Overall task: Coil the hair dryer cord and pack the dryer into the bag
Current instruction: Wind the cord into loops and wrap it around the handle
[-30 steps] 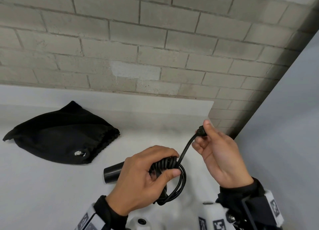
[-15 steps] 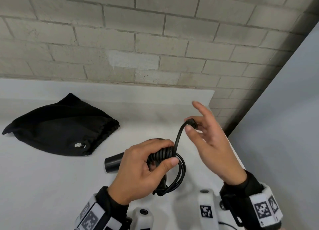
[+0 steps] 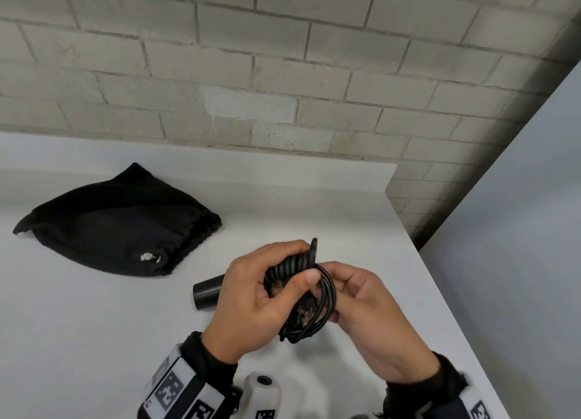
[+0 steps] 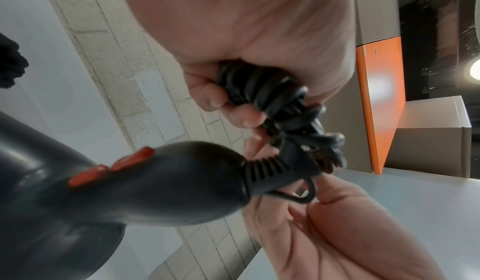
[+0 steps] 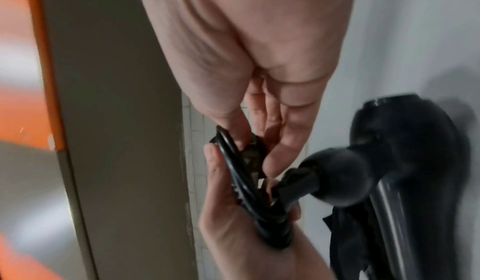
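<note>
The hair dryer was glossy black with red switches; its coiled cord was black too. The bag was plain black with a small white bead. The worktop was white, the wall pale grey brick, the panel orange
</note>
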Available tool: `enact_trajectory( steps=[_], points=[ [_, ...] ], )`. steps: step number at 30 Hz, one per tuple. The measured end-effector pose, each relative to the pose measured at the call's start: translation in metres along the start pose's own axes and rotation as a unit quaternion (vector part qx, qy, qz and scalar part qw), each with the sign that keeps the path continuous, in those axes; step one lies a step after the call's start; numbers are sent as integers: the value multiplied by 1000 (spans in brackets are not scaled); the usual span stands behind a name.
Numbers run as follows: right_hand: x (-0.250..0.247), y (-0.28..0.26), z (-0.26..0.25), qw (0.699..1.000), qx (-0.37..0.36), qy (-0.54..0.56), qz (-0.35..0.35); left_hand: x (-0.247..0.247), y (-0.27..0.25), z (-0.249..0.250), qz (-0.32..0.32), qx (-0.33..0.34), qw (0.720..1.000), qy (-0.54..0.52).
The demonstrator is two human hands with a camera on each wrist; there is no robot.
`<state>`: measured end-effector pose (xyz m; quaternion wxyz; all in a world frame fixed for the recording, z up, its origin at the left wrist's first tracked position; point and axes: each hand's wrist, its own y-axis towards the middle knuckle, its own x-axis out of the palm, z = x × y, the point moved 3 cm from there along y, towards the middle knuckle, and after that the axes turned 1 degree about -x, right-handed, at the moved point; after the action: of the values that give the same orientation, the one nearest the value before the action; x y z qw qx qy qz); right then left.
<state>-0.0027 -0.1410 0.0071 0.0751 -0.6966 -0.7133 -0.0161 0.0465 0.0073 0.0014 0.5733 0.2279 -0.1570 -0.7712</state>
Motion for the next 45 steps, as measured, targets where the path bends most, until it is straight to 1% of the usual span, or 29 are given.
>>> enact_trajectory(
  steps=[2,4,7,10,13,18,21,22,23,24,25,26,28,30,33,34,35,37,39,40,42,43,45],
  points=[
    [3,-2,3,999,28,37,-14,-1,-1,0,5,-2,1000,-1],
    [2,-2,5,996,44,73,-12,-1,-1,0,4,-1,1000,4],
    [0,0,7,990,64,129,-1,0,0,-1,-12,-12,1000,2],
    [0,0,7,986,70,152,6,1,1,-1,-27,-16,999,3],
    [-3,-2,7,985,61,163,2,-1,1,3,-31,-17,999,-18],
    [2,-10,1,988,24,147,-41,-3,3,4,-37,-26,998,-39],
    [2,-16,4,984,-15,179,-6,-2,4,4,-38,-40,997,-52],
    [2,-18,4,986,-39,161,-3,-2,4,4,-37,-43,997,-57],
    [4,-20,4,991,-69,114,-7,-2,5,4,-37,-46,996,-62],
    [5,-23,3,994,-105,42,-13,-2,5,3,-36,-50,996,-64],
    [7,-25,2,989,-142,-45,-14,-2,5,2,-34,-52,996,-60],
    [9,-27,1,976,-175,-129,-6,-2,5,1,-33,-54,997,-53],
    [10,-30,-2,939,-238,-248,19,-2,5,0,-33,-56,997,-40],
    [10,-31,-4,894,-293,-336,36,-3,5,1,-31,-54,998,-31],
    [8,-31,-4,816,-338,-464,75,-4,5,2,-23,-45,999,-12],
    [8,-32,-4,792,-349,-493,91,-4,5,2,-22,-43,999,-4],
    [7,-32,-6,775,-358,-509,108,-4,5,2,-22,-43,999,2],
    [5,-31,-9,762,-367,-518,126,-4,5,2,-24,-46,999,8],
    [5,-29,-12,770,-374,-508,96,-3,4,1,-22,-47,999,4],
    [6,-28,-14,782,-370,-495,79,-3,4,1,-20,-49,999,0],
    [4,-28,-19,823,-345,-447,62,-4,4,1,-19,-53,998,-4],
    [2,-29,-24,841,-336,-420,64,-4,3,0,-19,-57,998,-6],
    [0,-31,-32,864,-330,-371,78,-4,3,0,-21,-62,998,-10]
  ],
)
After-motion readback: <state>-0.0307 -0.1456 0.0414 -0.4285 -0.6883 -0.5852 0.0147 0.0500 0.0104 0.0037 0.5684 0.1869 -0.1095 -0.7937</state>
